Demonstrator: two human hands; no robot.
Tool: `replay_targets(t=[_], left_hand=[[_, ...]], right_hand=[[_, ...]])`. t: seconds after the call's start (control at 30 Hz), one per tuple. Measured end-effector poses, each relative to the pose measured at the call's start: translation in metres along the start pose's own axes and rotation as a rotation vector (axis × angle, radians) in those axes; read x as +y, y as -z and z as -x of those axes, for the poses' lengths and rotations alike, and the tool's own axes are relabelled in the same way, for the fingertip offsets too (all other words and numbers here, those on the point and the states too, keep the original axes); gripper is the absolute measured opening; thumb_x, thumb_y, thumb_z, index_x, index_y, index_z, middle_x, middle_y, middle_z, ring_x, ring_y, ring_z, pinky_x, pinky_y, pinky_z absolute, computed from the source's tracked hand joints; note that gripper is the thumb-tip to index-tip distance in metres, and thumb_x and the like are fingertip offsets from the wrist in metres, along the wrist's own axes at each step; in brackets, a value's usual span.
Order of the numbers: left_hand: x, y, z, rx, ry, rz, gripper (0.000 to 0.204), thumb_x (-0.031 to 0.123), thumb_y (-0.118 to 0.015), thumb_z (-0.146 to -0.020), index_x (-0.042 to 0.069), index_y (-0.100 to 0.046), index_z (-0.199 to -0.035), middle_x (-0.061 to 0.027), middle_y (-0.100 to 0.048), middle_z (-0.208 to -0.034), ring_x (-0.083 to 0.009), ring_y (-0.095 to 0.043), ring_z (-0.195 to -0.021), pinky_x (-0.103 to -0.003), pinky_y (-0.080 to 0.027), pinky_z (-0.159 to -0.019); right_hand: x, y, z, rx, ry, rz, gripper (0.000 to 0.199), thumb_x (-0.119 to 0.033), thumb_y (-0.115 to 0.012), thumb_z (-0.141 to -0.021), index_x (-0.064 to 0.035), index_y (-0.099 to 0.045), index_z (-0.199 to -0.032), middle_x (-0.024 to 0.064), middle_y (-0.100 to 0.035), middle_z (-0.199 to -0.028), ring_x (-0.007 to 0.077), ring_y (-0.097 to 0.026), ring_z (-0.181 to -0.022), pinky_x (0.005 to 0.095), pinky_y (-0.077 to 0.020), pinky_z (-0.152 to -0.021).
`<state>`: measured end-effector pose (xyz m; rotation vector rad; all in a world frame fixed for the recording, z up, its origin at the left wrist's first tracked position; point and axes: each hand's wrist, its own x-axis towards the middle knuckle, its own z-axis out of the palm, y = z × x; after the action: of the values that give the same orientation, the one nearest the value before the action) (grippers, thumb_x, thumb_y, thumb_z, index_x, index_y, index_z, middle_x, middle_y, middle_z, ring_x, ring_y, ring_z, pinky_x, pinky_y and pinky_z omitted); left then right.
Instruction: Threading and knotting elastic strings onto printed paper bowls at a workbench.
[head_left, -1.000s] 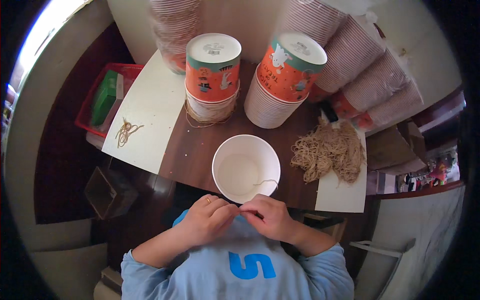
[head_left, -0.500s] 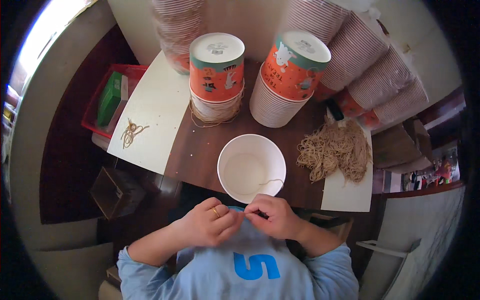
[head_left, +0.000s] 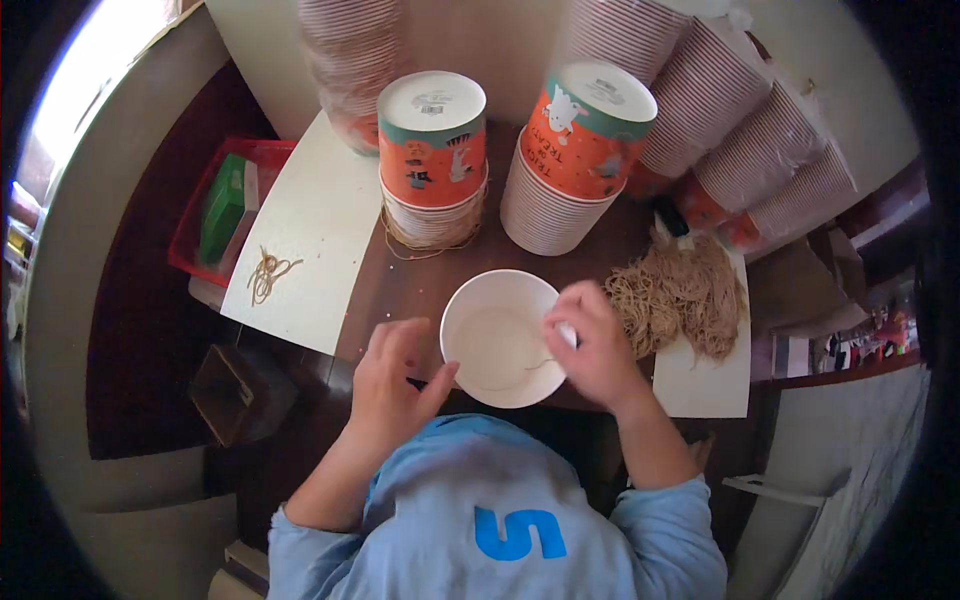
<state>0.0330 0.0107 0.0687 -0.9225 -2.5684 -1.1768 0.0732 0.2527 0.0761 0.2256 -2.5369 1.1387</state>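
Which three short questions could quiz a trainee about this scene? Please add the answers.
1. True or false: the single round white paper bucket at mid-picture has its opening upward.
2. Which hand is nearer to the tangled heap of beige string: a) left or b) right?
3. Fill in: the open red plastic box at far left holds a ___ object.

Key: 1, true; 2, b, the right hand; 3, green.

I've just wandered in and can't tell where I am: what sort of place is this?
Probably a small indoor hand-assembly corner, though I can't be sure: nested upside-down buckets stand stacked on a table, along with a heap of tan cord and one upright open bucket.
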Motion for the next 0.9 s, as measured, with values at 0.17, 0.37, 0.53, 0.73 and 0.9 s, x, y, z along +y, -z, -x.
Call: replay_targets(t=[0.17, 0.37, 0.53, 0.73, 0.9], left_hand=[[-0.019, -0.021, -0.017, -0.139, 0.33, 0.203, 0.052, 0.013, -0.067, -0.072, 0.0, -0.049, -0.118, -0.0149, -0.054, -0.1, -0.0264, -0.059, -0.074, -0.034, -0.05, -0.068], [-0.058, -0.034, -0.057, -0.34, 0.417, 0.486, 0.034, 0.003, -0.054, -0.077, -0.005, -0.057, -0.111, -0.0134, -0.062, -0.097, -0.017, -0.061, -0.081, -0.029, -0.05, -0.073], [-0.064, -0.033, -0.065, -0.404, 0.665, 1.054, 0.034, -0.003, -0.049, -0.077, -0.005, -0.058, -0.11, -0.0091, -0.063, -0.096, -0.0155, -0.062, -0.084, -0.028, -0.051, -0.076], [-0.063, -0.037, -0.057, -0.412, 0.754, 1.144, 0.031, -0.001, -0.052, -0.077, -0.003, -0.059, -0.107, -0.0082, -0.063, -0.094, -0.0126, -0.061, -0.08, -0.027, -0.052, -0.072], [-0.054, -0.025, -0.056, -0.437, 0.579, 1.049, 0.029, 0.002, -0.055, -0.077, -0.003, -0.059, -0.105, -0.0075, -0.062, -0.094, -0.0126, -0.06, -0.083, -0.027, -0.05, -0.074]], right_hand=[[0.029, 0.008, -0.012, -0.186, -0.202, 0.248, 0.01, -0.011, -0.063, -0.078, -0.0025, -0.062, -0.083, 0.0102, -0.055, -0.09, 0.0252, -0.057, -0.073, 0.032, -0.0471, -0.066], [0.027, 0.0, -0.005, -0.268, -0.302, 0.122, 0.009, -0.009, -0.059, -0.078, -0.0014, -0.062, -0.082, 0.014, -0.06, -0.076, 0.0292, -0.061, -0.074, 0.0374, -0.0488, -0.067], [-0.004, 0.013, -0.009, -0.21, -0.409, -0.122, 0.009, -0.008, -0.062, -0.079, 0.0011, -0.061, -0.081, 0.0035, -0.06, -0.069, 0.007, -0.054, -0.063, 0.0233, -0.0442, -0.056], [-0.033, 0.02, -0.006, -0.152, -0.352, -0.038, 0.009, -0.007, -0.061, -0.078, 0.0013, -0.061, -0.079, 0.0076, -0.06, -0.07, 0.0136, -0.057, -0.062, 0.0269, -0.0455, -0.056], [-0.03, 0.018, -0.002, -0.212, -0.276, -0.089, 0.01, -0.009, -0.061, -0.078, 0.0005, -0.061, -0.08, 0.0116, -0.061, -0.074, 0.0218, -0.061, -0.064, 0.0317, -0.0473, -0.059]])
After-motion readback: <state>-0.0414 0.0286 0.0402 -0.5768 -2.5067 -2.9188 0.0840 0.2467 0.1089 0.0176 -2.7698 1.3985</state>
